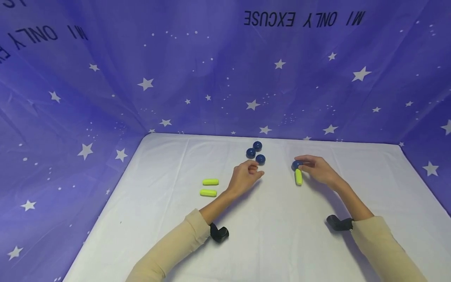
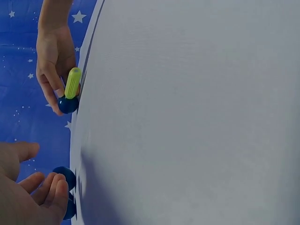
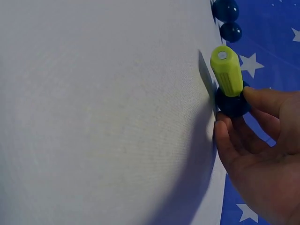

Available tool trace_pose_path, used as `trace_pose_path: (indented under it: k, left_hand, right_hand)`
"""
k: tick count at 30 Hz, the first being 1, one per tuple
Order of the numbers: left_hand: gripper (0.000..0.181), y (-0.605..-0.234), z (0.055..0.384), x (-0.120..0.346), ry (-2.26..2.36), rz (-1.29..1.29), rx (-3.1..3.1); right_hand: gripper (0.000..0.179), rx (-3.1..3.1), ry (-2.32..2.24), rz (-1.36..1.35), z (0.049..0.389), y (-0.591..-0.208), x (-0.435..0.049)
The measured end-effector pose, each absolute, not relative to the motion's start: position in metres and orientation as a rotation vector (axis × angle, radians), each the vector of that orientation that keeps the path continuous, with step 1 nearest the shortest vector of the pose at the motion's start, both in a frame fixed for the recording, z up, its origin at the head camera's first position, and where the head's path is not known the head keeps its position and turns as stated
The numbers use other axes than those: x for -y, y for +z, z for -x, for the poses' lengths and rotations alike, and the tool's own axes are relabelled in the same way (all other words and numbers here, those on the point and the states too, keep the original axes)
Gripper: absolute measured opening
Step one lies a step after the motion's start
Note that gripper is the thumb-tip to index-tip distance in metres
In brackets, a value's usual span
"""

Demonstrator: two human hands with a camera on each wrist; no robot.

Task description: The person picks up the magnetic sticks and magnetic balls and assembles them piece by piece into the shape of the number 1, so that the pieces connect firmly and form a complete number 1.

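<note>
My right hand pinches a dark blue ball between thumb and fingers. From that ball a yellow-green rod sticks out toward the near side; in the right wrist view the rod shows a round metallic spot on its free end. My left hand is beside a cluster of three blue balls, with its fingertips at the nearest ball. Its thumb stands apart from the fingers. In the left wrist view the left hand's fingers partly cover a ball; whether they touch it I cannot tell.
Two more yellow-green rods, one farther and one nearer, lie left of the left hand. The other two balls sit toward the table's back edge. A white cloth covers the table; a starry blue-purple curtain hangs behind.
</note>
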State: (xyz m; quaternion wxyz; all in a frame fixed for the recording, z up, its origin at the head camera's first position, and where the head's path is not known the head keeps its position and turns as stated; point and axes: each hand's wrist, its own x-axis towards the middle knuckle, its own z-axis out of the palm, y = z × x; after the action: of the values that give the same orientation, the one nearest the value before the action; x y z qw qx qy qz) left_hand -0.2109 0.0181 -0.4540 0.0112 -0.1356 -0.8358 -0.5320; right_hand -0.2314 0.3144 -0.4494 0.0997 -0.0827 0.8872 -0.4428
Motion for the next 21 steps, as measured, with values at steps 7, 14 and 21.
trace_pose_path:
  k: [7, 14, 21]
  left_hand:
    - [0.039, -0.457, 0.214, -0.023, -1.626, 0.375, 2.624]
    - [0.041, -0.463, 0.220, -0.025, -1.508, 0.311, 2.638]
    - [0.037, -0.469, 0.229, -0.029, -1.516, 0.294, 2.572]
  right_hand:
    - [0.041, -2.602, -1.336, 0.250, 0.231, -0.451, -0.314]
    - [0.041, -2.596, -1.348, 0.237, 0.234, -0.455, -0.316]
    - [0.041, -2.594, -1.344, 0.248, 0.234, -0.455, -0.319]
